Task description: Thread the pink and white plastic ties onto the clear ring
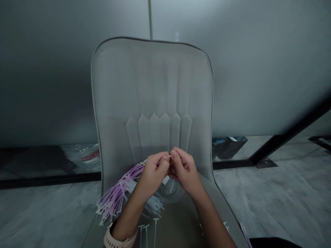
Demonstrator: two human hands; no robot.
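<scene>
My left hand [155, 168] and my right hand [185, 169] meet in front of the chair back, fingers closed in a pinch. Between the fingertips shows a small white piece [170, 156]; most of it is hidden. Left of my left hand lies a bundle of thin purple sticks [117, 194] with white T-shaped ends. Thin white sticks [153, 206] lie beside it, partly behind my left forearm. Below the hands, a clear round plastic container [172, 191] sits on the seat. A few loose white T-ended sticks [155, 229] lie nearer to me.
Everything rests on a grey padded chair [155, 79] with a tall backrest. Behind it stands a glassy panel [258, 69] with a dark bottom rail [51, 181]. A dark box [229, 146] and clear plastic wrapping [85, 155] show beyond the rail. More small white ends lie by my right forearm.
</scene>
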